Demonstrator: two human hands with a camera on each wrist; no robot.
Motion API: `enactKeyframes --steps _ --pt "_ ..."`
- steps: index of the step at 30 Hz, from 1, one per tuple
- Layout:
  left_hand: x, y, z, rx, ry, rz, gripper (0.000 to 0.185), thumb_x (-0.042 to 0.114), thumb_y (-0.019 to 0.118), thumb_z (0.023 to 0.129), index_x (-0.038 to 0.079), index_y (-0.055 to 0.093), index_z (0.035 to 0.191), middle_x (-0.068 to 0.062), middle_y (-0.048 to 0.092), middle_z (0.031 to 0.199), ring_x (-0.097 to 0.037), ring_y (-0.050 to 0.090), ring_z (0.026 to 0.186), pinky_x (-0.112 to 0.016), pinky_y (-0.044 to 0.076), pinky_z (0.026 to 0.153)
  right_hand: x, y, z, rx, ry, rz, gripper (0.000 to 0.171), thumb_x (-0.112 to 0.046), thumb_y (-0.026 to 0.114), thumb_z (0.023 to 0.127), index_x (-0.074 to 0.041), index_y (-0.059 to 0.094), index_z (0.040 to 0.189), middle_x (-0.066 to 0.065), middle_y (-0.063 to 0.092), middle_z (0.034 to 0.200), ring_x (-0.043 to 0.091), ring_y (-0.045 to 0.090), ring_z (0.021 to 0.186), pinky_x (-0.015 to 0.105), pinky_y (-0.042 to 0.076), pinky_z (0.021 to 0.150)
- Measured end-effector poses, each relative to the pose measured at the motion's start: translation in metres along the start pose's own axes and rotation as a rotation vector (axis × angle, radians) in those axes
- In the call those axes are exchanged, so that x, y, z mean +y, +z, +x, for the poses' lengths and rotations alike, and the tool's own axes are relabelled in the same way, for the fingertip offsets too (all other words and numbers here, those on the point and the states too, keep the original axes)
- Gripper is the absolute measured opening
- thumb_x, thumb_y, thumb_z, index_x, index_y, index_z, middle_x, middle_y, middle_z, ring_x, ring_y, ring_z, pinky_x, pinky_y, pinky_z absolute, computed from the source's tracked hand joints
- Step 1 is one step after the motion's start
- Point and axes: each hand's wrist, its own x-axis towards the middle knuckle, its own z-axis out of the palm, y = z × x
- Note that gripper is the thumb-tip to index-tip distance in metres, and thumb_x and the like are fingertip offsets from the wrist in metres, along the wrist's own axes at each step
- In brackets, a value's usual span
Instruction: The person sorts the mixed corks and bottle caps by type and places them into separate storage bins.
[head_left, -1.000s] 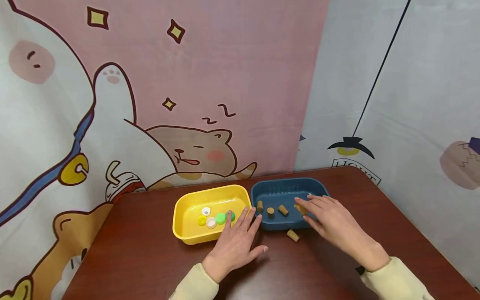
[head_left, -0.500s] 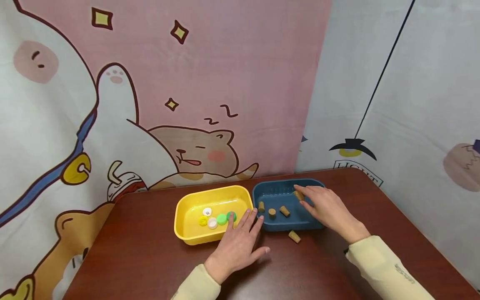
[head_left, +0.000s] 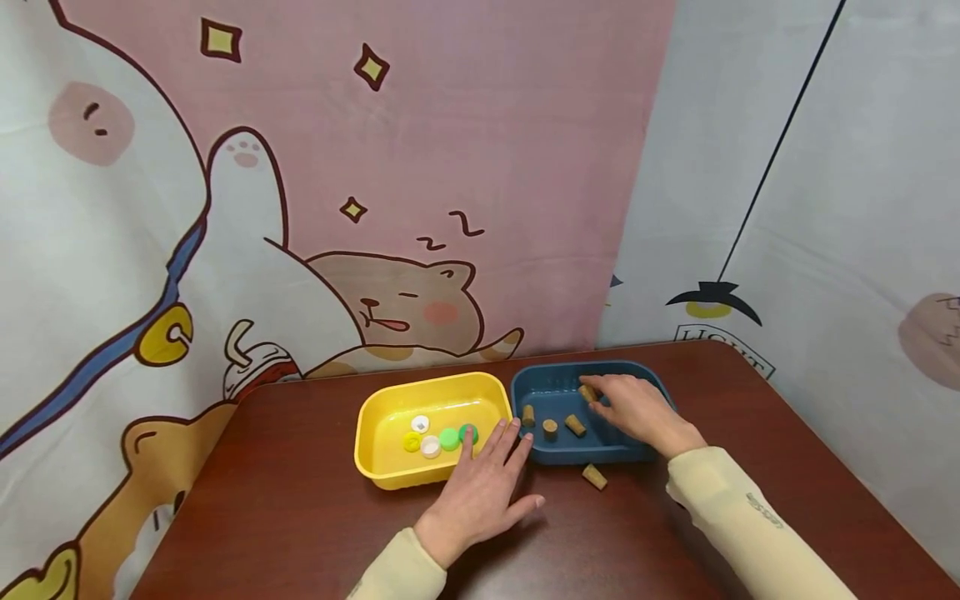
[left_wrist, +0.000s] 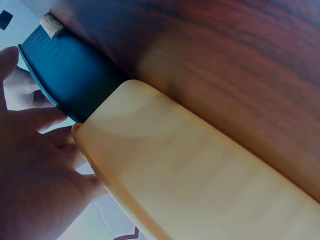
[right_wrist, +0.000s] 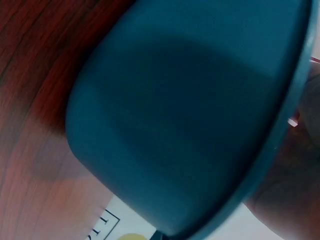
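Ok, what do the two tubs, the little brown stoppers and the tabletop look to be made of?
The yellow tub and blue tub look like moulded plastic: uniform colour, rounded corners, a soft sheen. The brown stoppers, such as the one on the table, look like cork: matte, tan, speckled in the left wrist view. The tabletop looks like reddish-brown wood or wood-look laminate: streaky grain, semi-gloss; which one cannot be told.

Yellow tray [head_left: 375, 433] with 2 green, 2 white, 1 yellow caps [head_left: 448, 438]; dark blue tray [head_left: 547, 454]; tan corks [head_left: 594, 477]; reddish-brown wood-grain worktop [head_left: 300, 517].
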Motion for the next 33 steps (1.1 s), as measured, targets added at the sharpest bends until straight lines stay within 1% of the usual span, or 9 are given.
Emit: enactKeyframes --steps 1,7,13,17,19,23,26,29,33 --pt "0.0 0.0 0.0 0.002 0.001 0.0 0.081 0.066 0.055 0.098 0.015 0.043 0.159 -0.011 0.03 0.168 -0.028 0.026 0.156 -0.066 0.025 0.118 0.0 0.001 0.002 -0.018 0.01 0.003 0.048 -0.016 0.075 0.096 -0.001 0.063 0.14 0.007 0.073 0.105 0.012 0.057 0.073 0.03 0.045 0.057" --pt "0.0 0.002 0.001 0.01 0.002 -0.002 0.081 0.066 0.056 0.098 0.015 0.043 0.159 -0.01 0.031 0.168 -0.027 0.026 0.156 -0.065 0.026 0.118 -0.002 0.007 0.01 -0.095 0.036 -0.001 0.045 -0.018 0.074 0.097 -0.002 0.065 0.138 0.008 0.074 0.109 0.018 0.067 0.084 0.033 0.053 0.062" --pt "0.002 0.003 0.002 0.022 0.021 -0.009 0.082 0.066 0.057 0.098 0.014 0.043 0.159 -0.011 0.031 0.168 -0.027 0.026 0.156 -0.065 0.027 0.118 0.0 0.009 0.01 -0.171 0.086 0.035 0.047 -0.02 0.075 0.096 -0.002 0.065 0.138 0.009 0.074 0.109 0.018 0.069 0.085 0.037 0.056 0.067" --pt "0.002 0.002 0.003 0.015 0.023 -0.016 0.082 0.066 0.056 0.098 0.014 0.041 0.16 -0.01 0.029 0.169 -0.027 0.025 0.156 -0.064 0.024 0.12 0.002 0.008 0.007 -0.165 0.096 0.047 0.051 -0.025 0.075 0.097 -0.003 0.062 0.141 0.009 0.074 0.11 0.021 0.07 0.09 0.042 0.058 0.073" --pt "0.002 0.002 0.003 0.013 0.024 -0.018 0.082 0.066 0.056 0.098 0.014 0.041 0.16 -0.01 0.028 0.169 -0.027 0.025 0.156 -0.064 0.024 0.12 0.002 0.006 0.003 -0.122 0.083 0.03 0.053 -0.028 0.074 0.097 -0.003 0.062 0.142 0.01 0.074 0.114 0.025 0.07 0.096 0.045 0.058 0.077" --pt "0.0 0.002 0.003 0.014 0.02 -0.023 0.082 0.065 0.056 0.098 0.013 0.041 0.16 -0.011 0.029 0.169 -0.027 0.024 0.156 -0.064 0.024 0.12 -0.003 0.002 -0.009 0.032 0.018 -0.03 0.053 -0.032 0.072 0.098 -0.004 0.062 0.142 0.017 0.07 0.126 0.035 0.068 0.111 0.054 0.056 0.089" --pt "-0.001 0.002 0.002 0.019 0.016 -0.033 0.081 0.064 0.057 0.098 0.013 0.041 0.16 -0.011 0.029 0.169 -0.027 0.025 0.156 -0.064 0.024 0.12 -0.012 -0.003 -0.02 0.144 -0.041 -0.069 0.053 -0.034 0.073 0.097 -0.005 0.063 0.141 0.018 0.068 0.131 0.038 0.067 0.116 0.059 0.053 0.095" --pt "-0.002 0.002 0.0 0.024 0.014 -0.04 0.081 0.064 0.058 0.098 0.013 0.042 0.159 -0.011 0.031 0.168 -0.028 0.026 0.156 -0.064 0.024 0.119 -0.022 -0.008 -0.034 0.241 -0.097 -0.091 0.052 -0.034 0.075 0.096 -0.008 0.065 0.14 0.015 0.068 0.131 0.036 0.067 0.115 0.058 0.054 0.094" --pt "-0.002 0.003 -0.001 0.031 0.012 -0.039 0.081 0.065 0.058 0.098 0.013 0.044 0.158 -0.011 0.033 0.167 -0.028 0.028 0.155 -0.065 0.025 0.119 -0.034 -0.009 -0.054 0.416 -0.19 -0.07 0.043 -0.029 0.077 0.093 -0.01 0.07 0.131 0.009 0.073 0.121 0.029 0.071 0.103 0.052 0.059 0.085"
